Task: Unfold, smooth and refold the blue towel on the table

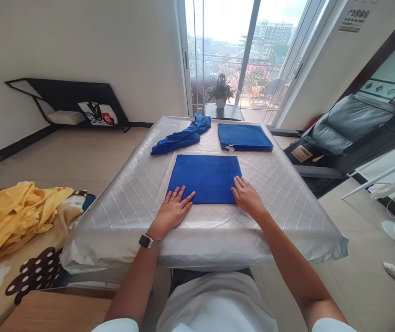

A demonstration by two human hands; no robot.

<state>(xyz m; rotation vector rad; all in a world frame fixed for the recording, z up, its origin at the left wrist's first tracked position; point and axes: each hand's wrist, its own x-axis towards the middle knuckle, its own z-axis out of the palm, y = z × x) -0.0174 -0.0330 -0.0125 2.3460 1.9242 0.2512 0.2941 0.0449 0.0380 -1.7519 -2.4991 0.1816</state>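
A blue cloth (205,177), laid flat as a neat rectangle, is on the table in front of me. My left hand (175,207) lies with fingers spread over its near left corner. On the near right edge rests my right hand (248,196), palm down with the fingers stretched out. Neither hand grips anything. Beyond, to the right, is a stack of folded blue cloths (245,137) with a white tag at its near left corner. A crumpled blue cloth (183,136) lies loosely at the far left of the table.
A silver quilted cover (128,203) drapes over the table. Yellow fabric (17,216) is heaped at the left above a cardboard box (59,311). A potted plant (221,90) stands on a chair behind the table. To the right is a dark armchair (350,133).
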